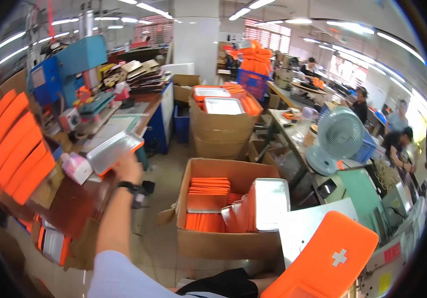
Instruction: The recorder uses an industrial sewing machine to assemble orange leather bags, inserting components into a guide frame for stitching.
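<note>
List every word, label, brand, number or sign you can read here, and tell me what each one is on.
White cross, a sign without words: on the orange case at lower right.
Red label and yellow label, on pale equipment at lower right: too small and blurred to read.
White sheet, on the blue machine at left: too blurred.
No words, brands or numbers are clear enough to quote.

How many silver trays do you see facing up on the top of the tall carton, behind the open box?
2: one silver tray at the back, another in front, both atop the tall carton. More may be hidden underneath.
</note>
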`<state>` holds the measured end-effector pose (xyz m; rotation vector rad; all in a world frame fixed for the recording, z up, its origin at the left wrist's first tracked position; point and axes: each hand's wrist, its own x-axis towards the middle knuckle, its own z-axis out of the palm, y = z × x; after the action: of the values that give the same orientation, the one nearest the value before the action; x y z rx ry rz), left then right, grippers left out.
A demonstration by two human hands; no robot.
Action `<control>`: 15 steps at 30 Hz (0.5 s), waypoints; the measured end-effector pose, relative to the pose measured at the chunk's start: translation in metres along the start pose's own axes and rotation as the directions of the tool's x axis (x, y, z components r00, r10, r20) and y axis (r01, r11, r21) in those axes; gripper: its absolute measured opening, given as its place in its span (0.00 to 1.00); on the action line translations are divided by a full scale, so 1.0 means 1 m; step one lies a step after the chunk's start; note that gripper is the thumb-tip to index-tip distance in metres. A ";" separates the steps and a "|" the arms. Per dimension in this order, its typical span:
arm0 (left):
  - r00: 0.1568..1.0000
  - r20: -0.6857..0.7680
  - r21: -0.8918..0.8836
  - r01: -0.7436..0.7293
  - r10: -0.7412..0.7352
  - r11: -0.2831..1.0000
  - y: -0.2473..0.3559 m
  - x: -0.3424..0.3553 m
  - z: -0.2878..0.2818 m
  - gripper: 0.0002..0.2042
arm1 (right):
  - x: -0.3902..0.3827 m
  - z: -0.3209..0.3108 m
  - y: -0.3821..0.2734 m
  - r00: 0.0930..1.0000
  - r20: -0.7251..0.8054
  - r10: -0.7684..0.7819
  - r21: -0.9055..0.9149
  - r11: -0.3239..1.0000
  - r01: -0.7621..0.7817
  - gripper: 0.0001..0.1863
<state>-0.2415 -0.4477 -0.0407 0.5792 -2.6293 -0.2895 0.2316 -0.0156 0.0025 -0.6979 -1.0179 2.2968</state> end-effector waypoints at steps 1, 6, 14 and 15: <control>0.971 -0.237 0.136 -0.010 0.042 0.991 -0.064 0.026 0.020 0.21 | 0.003 0.000 -0.002 1.000 0.017 0.015 0.003 1.000 -0.015 0.30; 0.990 -0.060 0.115 0.136 -0.130 0.984 -0.147 0.055 0.038 0.11 | -0.008 0.001 -0.008 0.998 -0.038 -0.046 -0.004 0.999 0.046 0.29; 0.953 -0.250 -0.190 -0.222 0.172 0.956 -0.096 0.040 0.041 0.09 | -0.015 0.009 -0.022 0.971 -0.106 -0.216 -0.090 0.974 0.207 0.25; 0.922 -0.283 -0.244 -0.334 0.262 0.911 -0.071 0.029 0.029 0.07 | -0.015 0.010 -0.022 0.960 -0.115 -0.255 -0.102 0.964 0.244 0.23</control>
<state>-0.2533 -0.5203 -0.0763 0.0988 -2.3324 -0.4617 0.2421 -0.0171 0.0291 -0.6973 -1.0850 1.9761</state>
